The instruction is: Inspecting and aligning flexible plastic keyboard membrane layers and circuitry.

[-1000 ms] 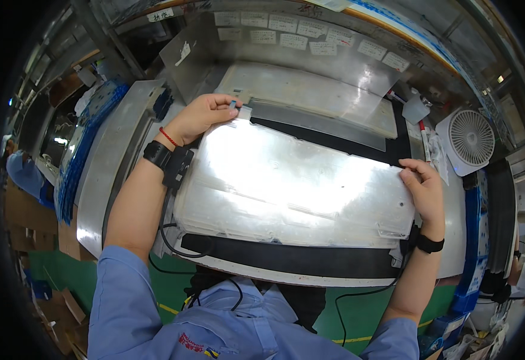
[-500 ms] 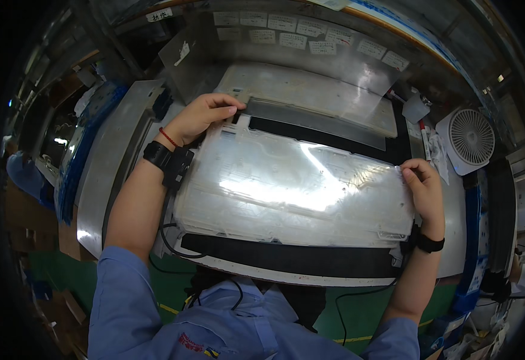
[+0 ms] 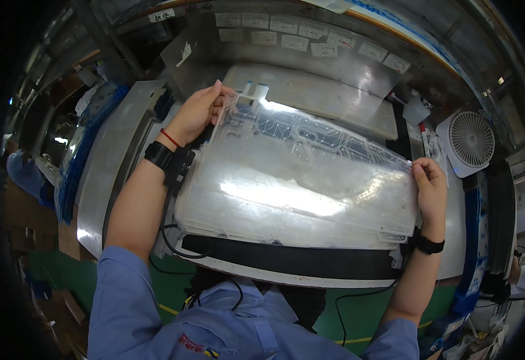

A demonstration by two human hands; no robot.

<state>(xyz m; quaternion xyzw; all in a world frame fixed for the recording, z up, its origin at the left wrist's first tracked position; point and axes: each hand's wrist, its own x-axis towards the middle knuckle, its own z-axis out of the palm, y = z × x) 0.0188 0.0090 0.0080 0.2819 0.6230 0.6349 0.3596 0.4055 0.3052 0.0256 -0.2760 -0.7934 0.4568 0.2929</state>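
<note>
Clear plastic sheet (image 3: 298, 180), large and printed with faint circuit-like tracks near its far edge, was held raised and tilted over the counter (image 3: 454, 240), spanning the space between both hands. No container was in view; a stack of similar flat sheets (image 3: 202, 222) lay beneath it, their count unreadable through the glare. A black strip (image 3: 286, 259) ran along the near edge under the stack. Left hand (image 3: 197, 111) pinched the sheet's far left corner, fingers (image 3: 219, 96) curled over the edge with the thumb beneath. Right hand (image 3: 431, 186) gripped the right edge, fingers (image 3: 421, 171) folded over its top, thumb hidden behind the plastic. Each wrist carried a black band. A bright reflection washed out the sheet's middle, so its surface detail there could not be made out. A white fan (image 3: 469, 141) stood to the right, a grey metal plate (image 3: 316, 96) lay beyond, partly covered by the sheet. Paper labels along the back wall were too small to read.
</note>
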